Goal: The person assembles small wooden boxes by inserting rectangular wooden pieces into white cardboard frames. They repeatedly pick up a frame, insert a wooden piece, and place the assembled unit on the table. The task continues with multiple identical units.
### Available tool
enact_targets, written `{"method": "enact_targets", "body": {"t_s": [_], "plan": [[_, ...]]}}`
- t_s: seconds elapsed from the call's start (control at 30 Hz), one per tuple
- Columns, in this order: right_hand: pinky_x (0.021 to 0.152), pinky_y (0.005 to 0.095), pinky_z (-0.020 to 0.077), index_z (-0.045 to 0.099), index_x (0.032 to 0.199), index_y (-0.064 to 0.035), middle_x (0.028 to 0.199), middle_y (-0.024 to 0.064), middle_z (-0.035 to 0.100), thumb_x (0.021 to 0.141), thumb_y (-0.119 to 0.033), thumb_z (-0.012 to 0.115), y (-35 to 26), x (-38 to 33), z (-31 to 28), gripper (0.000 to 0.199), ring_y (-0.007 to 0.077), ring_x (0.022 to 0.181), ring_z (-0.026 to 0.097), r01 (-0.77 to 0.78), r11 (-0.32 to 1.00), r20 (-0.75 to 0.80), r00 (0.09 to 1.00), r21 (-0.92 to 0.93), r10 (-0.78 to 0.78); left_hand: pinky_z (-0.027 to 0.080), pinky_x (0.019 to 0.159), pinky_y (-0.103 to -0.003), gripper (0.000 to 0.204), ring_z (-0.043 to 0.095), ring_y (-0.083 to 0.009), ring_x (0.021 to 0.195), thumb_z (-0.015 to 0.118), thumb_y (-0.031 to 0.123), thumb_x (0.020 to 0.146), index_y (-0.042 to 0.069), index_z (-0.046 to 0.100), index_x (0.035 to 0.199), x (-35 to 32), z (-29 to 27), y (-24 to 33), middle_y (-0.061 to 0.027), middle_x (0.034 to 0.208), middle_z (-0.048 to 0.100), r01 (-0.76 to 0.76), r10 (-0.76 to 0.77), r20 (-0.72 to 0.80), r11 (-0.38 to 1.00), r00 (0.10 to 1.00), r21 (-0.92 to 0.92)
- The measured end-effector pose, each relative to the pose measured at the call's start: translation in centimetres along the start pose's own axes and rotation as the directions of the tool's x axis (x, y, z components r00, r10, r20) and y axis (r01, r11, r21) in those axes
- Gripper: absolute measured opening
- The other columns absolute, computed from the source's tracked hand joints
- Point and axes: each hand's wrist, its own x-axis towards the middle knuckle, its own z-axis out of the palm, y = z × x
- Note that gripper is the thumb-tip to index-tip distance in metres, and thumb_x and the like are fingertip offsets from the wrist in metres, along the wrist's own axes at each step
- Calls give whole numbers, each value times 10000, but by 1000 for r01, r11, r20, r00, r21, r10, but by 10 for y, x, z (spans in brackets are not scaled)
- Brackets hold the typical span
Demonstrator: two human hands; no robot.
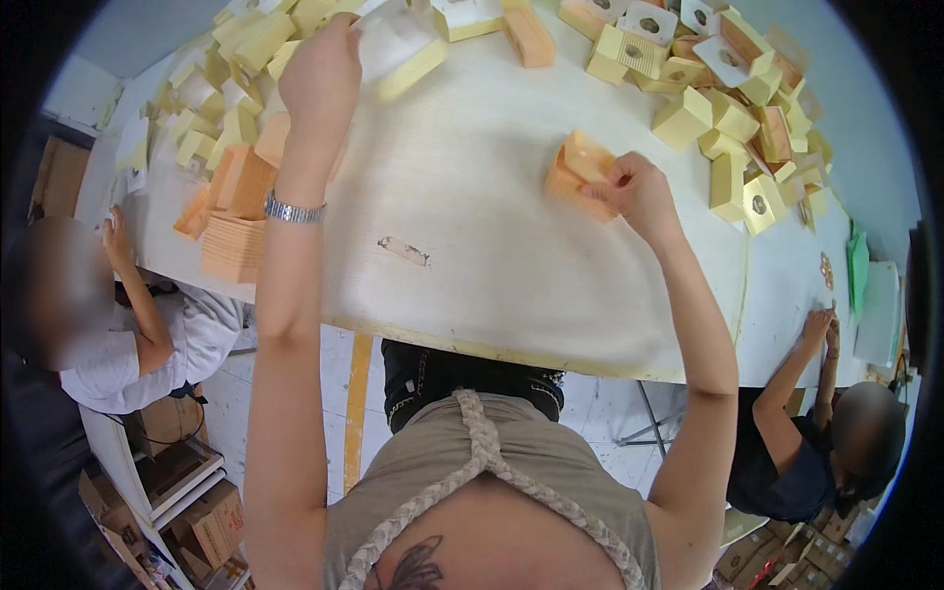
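My right hand [641, 202] pinches the edge of a small orange wood-grain paper box [572, 177] with thumb and fingertips. The box stands on the table, its top flap raised. Farther off at the left, my left hand [322, 84] is closed at the near corner of a pale yellow box with a white top [408, 64]. That box is blurred, and its grip is partly hidden behind the hand. Below that wrist several orange wood-grain boxes [236, 246] are stacked, partly covered by my forearm.
Yellow boxes [246, 44] heap up at the far left; more yellow boxes [728, 147] with round windows pile at the right. The white table [472, 216] has a torn patch [404, 250]. Two people sit at the table's sides, one left [147, 344], one right [796, 452].
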Motion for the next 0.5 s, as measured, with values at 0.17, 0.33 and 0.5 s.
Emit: {"method": "enact_targets", "body": {"t_s": [0.17,0.33,0.5], "plan": [[721,372,447,592,761,-76,898,43,620,609,-128,830,-10,-24,7,287,248,823,575,357,800,-326,774,-483,-542,495,604,-396,215,658,-308,702,558,210,957,141,661,1134,0,22,-18,-122,800,691,-77,76,32,996,997,51],[756,361,423,576,785,-92,938,22,625,605,-113,814,-32,-67,26,299,229,866,575,521,789,-312,729,-326,-610,531,633,-321,299,673,-182,710,552,197,985,91,616,1257,13,-10,-14,-120,870,702,90,-269,-110,635,957,-767],[701,358,482,658,1021,-11,913,81,609,776,-173,799,-37,-89,47,325,264,786,597,179,933,4,982,313,-190,502,652,-385,268,648,-300,725,598,274,938,142,663,1161,-13,-22,-6,-118,816,685,88,-26,238,963,971,-255]]}}
